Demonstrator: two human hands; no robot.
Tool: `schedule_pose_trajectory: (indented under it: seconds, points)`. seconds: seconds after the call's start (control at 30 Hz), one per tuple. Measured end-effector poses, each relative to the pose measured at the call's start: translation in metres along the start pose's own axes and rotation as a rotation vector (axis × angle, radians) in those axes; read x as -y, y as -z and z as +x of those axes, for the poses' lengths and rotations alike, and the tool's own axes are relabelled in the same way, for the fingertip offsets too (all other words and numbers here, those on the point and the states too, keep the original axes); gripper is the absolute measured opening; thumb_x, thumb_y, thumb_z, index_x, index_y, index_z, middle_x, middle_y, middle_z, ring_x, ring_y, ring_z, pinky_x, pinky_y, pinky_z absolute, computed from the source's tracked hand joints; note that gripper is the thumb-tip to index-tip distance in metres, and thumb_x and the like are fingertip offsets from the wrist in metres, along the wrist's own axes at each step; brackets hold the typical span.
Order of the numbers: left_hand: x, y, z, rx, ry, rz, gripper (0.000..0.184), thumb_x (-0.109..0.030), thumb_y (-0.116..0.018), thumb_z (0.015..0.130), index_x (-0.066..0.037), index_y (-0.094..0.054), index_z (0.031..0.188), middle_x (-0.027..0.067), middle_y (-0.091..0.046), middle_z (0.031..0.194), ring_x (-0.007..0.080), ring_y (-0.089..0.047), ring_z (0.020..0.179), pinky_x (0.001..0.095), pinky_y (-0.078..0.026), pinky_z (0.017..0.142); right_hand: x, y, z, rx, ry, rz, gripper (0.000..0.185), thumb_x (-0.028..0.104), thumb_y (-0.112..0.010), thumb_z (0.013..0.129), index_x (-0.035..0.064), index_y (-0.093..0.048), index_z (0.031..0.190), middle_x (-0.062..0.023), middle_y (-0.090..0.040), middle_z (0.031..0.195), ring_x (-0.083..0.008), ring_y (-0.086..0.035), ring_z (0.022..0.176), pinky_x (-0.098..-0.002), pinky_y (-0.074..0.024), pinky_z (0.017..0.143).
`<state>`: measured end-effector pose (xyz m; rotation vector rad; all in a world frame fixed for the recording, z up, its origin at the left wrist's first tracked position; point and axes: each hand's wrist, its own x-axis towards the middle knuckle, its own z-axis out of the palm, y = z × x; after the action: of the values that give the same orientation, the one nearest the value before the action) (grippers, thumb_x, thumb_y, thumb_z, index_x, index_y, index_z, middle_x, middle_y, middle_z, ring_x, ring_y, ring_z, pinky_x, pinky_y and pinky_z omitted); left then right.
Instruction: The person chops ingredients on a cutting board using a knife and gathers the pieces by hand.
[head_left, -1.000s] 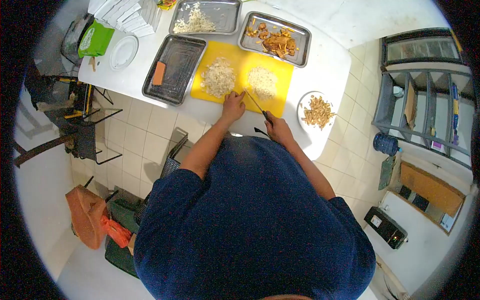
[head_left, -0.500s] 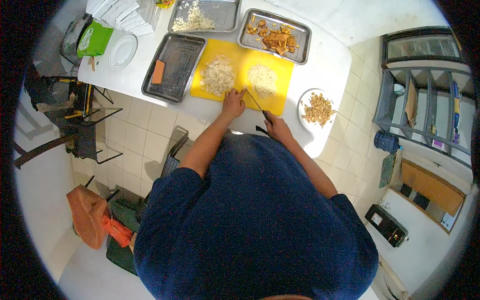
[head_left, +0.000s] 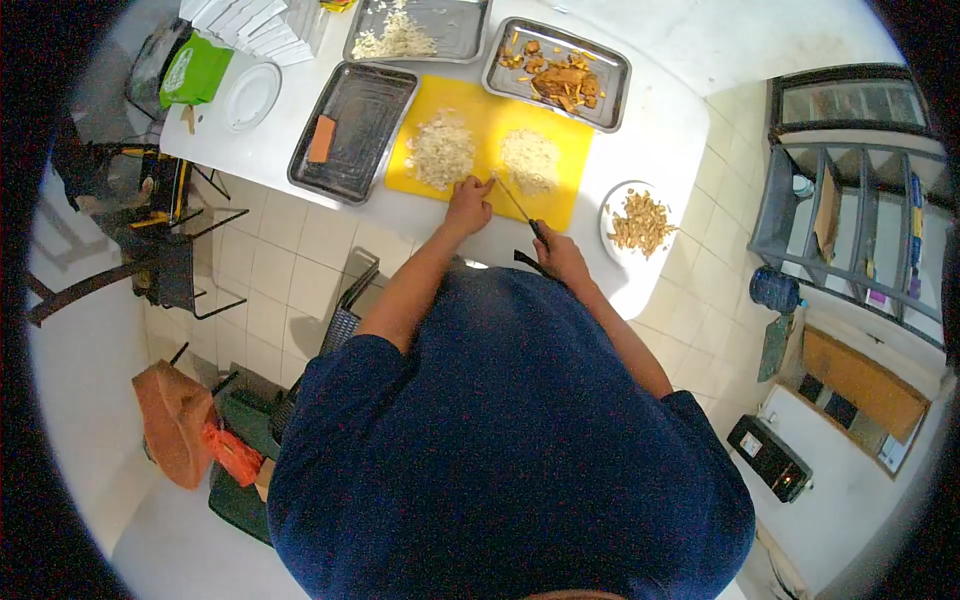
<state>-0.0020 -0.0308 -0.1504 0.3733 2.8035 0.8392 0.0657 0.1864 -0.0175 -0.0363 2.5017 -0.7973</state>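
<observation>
My right hand [head_left: 562,254] is closed around the black handle of a knife [head_left: 514,200], its thin blade slanting up and left over the yellow cutting board [head_left: 480,108]. At the board's near edge, my left hand [head_left: 470,204] has its fingers bent together, the tips beside the knife's point; whatever they pinch is too small to make out. A loose pile of pale chopped pieces [head_left: 440,150] lies just beyond my left hand. To the right of it, past the blade, is a finer pale chopped pile [head_left: 530,160].
A dark metal tray [head_left: 355,125] with an orange-brown block [head_left: 321,139] stands left of the board. Behind are a tray of pale bits [head_left: 460,30] and a tray of browned pieces [head_left: 565,85]. A plate of brown pieces [head_left: 642,222] sits right; a white plate [head_left: 252,97] far left.
The whole view has shifted slightly, with the table appearing a little further right. Both hands and the knife stay in nearly the same place on the board.
</observation>
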Motion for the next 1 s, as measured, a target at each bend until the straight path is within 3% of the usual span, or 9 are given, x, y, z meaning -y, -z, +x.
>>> schedule_pose_trajectory:
  seconds: [0.57, 1.0]
  points:
    - [-0.004, 0.008, -0.002, -0.004, -0.031, -0.005, 0.056, -0.012, -0.058, 0.073, -0.008, -0.058, 0.129, 0.0146, -0.052, 0.105, 0.0310, -0.046, 0.101, 0.0417, -0.041, 0.092, 0.004, 0.001, -0.002, 0.041, -0.015, -0.010, 0.043, 0.023, -0.053, 0.092, 0.0124, -0.046, 0.134, -0.0258, -0.065, 0.093, -0.0440, -0.063, 0.088, -0.0526, -0.0497, 0.076]
    - [0.001, 0.007, -0.002, 0.023, -0.031, -0.010, 0.062, -0.015, -0.058, 0.074, -0.001, -0.050, 0.134, 0.0163, -0.051, 0.108, 0.0327, -0.047, 0.103, 0.0429, -0.039, 0.094, 0.001, 0.002, 0.011, 0.017, 0.026, -0.003, 0.034, 0.022, -0.052, 0.091, 0.0088, -0.053, 0.122, -0.0287, -0.064, 0.091, -0.0472, -0.062, 0.086, -0.0557, -0.0493, 0.075]
